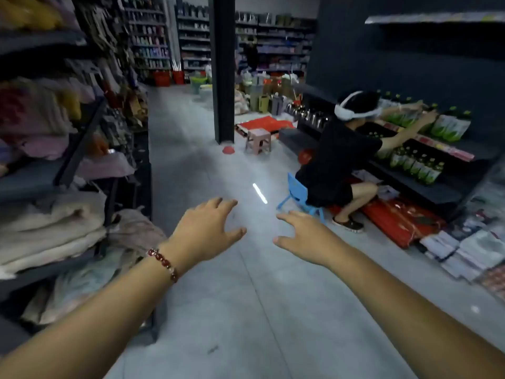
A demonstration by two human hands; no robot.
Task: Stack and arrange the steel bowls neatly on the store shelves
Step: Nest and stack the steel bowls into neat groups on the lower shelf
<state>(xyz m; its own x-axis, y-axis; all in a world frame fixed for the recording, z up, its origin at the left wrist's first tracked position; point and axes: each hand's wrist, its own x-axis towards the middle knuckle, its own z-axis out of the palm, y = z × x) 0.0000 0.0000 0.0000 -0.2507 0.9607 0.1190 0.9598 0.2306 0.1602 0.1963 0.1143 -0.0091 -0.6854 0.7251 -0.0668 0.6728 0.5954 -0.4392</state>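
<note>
Both of my arms reach forward over the grey aisle floor (246, 310). My left hand (207, 231), with a red bead bracelet at the wrist, has its fingers spread and relaxed and holds nothing. My right hand (303, 236) is beside it, fingers loosely extended, also empty. The hands are a small gap apart and touch nothing. No steel bowls are visible near my hands. Shiny steel kettles or pots (308, 116) stand on a low shelf far ahead on the right.
Shelves of folded cloth (49, 220) line the left side. A person (344, 160) squats on a blue stool (296, 192) at the right shelves of green bottles (415, 165). A dark pillar (224, 77), pink stool (258, 140) and red packages (396, 220) stand ahead.
</note>
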